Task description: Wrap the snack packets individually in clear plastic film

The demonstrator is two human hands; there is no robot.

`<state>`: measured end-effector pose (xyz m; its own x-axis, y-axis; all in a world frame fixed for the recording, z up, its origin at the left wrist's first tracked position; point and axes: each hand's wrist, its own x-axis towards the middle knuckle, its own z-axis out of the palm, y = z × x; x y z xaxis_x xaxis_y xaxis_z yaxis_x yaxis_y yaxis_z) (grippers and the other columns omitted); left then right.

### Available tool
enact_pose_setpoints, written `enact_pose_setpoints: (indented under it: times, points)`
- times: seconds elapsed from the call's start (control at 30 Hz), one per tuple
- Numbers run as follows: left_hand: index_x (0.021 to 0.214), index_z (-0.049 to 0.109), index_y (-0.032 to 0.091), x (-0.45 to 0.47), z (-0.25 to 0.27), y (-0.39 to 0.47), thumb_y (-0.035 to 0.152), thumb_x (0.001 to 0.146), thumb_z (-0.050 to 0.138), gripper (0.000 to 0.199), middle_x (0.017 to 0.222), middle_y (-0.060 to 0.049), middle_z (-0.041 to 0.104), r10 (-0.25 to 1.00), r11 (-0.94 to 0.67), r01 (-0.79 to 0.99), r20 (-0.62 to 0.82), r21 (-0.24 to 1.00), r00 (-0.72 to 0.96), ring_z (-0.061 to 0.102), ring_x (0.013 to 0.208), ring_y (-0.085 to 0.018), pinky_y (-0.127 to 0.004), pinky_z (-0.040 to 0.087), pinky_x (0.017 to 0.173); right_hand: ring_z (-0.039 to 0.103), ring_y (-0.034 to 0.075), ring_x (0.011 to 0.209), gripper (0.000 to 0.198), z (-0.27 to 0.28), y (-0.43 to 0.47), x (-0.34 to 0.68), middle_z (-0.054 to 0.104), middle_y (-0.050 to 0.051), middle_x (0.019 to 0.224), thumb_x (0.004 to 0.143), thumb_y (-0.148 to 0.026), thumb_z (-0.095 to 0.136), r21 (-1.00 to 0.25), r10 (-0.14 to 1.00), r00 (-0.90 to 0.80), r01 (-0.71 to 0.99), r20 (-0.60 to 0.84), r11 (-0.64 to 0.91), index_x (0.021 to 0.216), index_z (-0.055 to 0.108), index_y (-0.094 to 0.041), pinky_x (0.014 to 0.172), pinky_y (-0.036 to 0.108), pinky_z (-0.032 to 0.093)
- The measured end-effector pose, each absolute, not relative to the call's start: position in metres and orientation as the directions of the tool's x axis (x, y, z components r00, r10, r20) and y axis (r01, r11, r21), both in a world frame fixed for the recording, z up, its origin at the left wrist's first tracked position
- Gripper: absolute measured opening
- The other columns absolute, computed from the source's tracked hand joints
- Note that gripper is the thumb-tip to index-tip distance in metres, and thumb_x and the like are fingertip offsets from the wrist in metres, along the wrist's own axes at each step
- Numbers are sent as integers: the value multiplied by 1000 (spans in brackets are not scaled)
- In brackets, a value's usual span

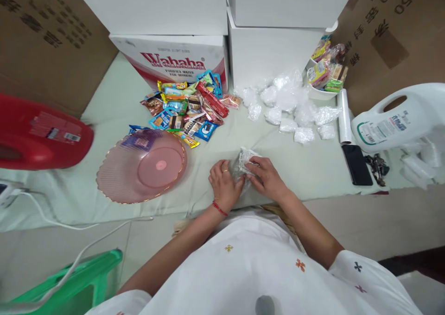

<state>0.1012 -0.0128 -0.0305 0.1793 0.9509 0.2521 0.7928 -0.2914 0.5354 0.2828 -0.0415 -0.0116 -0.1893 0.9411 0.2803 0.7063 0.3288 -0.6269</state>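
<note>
Near the table's front edge, a small white packet in clear plastic wrap (245, 155) lies between my two hands. My left hand (224, 181), with a ring and a red string bracelet, has its fingers curled on the wrap at the packet's left side. From the right, the bent fingers of my right hand (267, 177) grip the packet's near edge. The print or pattern on the packet is too small to make out. Left of my hands rests a pink ribbed bowl with a gold rim (114, 185), tilted to one side.
Behind the bowl is a pile of wrapped snacks (187, 109). Several small plastic-wrapped bundles (288, 104) lie at the back right. Further right are a cling film roll (344, 116), a phone (357, 165), keys (377, 169) and a white jug (392, 116). A red jug (41, 134) is far left.
</note>
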Motion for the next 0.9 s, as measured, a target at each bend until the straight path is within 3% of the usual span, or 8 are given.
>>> enact_pose_setpoints:
  times: [0.13, 0.27, 0.37, 0.47, 0.6, 0.7, 0.8, 0.9]
  points:
    - [91, 67, 20, 96, -13, -4, 25, 81, 67, 11, 113, -16, 67, 944, -309, 810, 58, 499, 324, 57, 112, -36, -52, 47, 91, 43, 32, 142, 59, -11, -48, 291, 47, 14, 155, 96, -44, 64, -559, 926, -321, 739, 199, 376, 152, 51, -29, 117, 57, 37]
    - [67, 56, 21, 95, 7, 10, 30, 80, 61, 17, 66, -3, 62, 891, 59, 592, -310, 804, 331, 56, 63, -18, -32, 45, 63, 34, 35, 150, 81, -11, -52, 295, 37, 13, 165, 86, -43, 77, -470, 914, -391, 789, 111, 395, 158, 42, -30, 124, 61, 21]
    - [68, 57, 19, 100, 22, 20, 40, 74, 64, 23, 64, -2, 64, 741, 497, 205, -536, 843, 406, 42, 45, -9, -24, 29, 45, 42, 33, 144, 58, -17, -50, 290, 48, 12, 158, 92, -38, 71, -467, 934, -310, 809, 176, 357, 147, 56, -30, 121, 59, 26]
    - [82, 68, 14, 104, 32, 27, 39, 68, 67, 29, 76, -6, 71, 703, 619, -22, -540, 785, 463, 38, 45, -6, -22, 17, 42, 52, 29, 129, 27, -23, -43, 280, 64, 9, 140, 101, -35, 56, -568, 954, -153, 774, 259, 279, 122, 72, -30, 110, 50, 40]
    - [100, 70, 16, 97, 18, 35, 28, 68, 61, 36, 96, -7, 73, 873, 381, 39, -373, 924, 316, 46, 56, -9, -24, 34, 50, 58, 25, 111, 30, -23, -28, 273, 70, 8, 115, 103, -37, 50, -737, 968, 7, 650, 250, 185, 89, 75, -27, 102, 45, 44]
    - [112, 66, 20, 93, -6, 43, 22, 66, 63, 46, 120, -8, 68, 979, 55, 317, -113, 947, 169, 61, 94, -19, -34, 52, 83, 59, 23, 103, 30, -20, -17, 275, 68, 7, 103, 99, -40, 57, -838, 982, 84, 538, 168, 97, 77, 72, -25, 99, 42, 46]
    - [123, 62, 22, 98, -25, 53, 24, 69, 69, 55, 140, -11, 59, 957, -110, 498, -44, 860, 288, 49, 133, -31, -50, 39, 114, 60, 23, 100, 24, -20, -10, 279, 67, 6, 100, 92, -42, 64, -899, 987, 143, 437, 70, 0, 78, 73, -24, 91, 38, 48]
    - [115, 60, 22, 109, -28, 60, 26, 71, 70, 45, 139, -12, 59, 922, -151, 528, -73, 836, 380, 43, 140, -33, -54, 33, 117, 61, 21, 97, 22, -21, -9, 282, 67, 6, 104, 87, -43, 66, -931, 986, 165, 361, 6, -55, 80, 73, -23, 85, 34, 49]
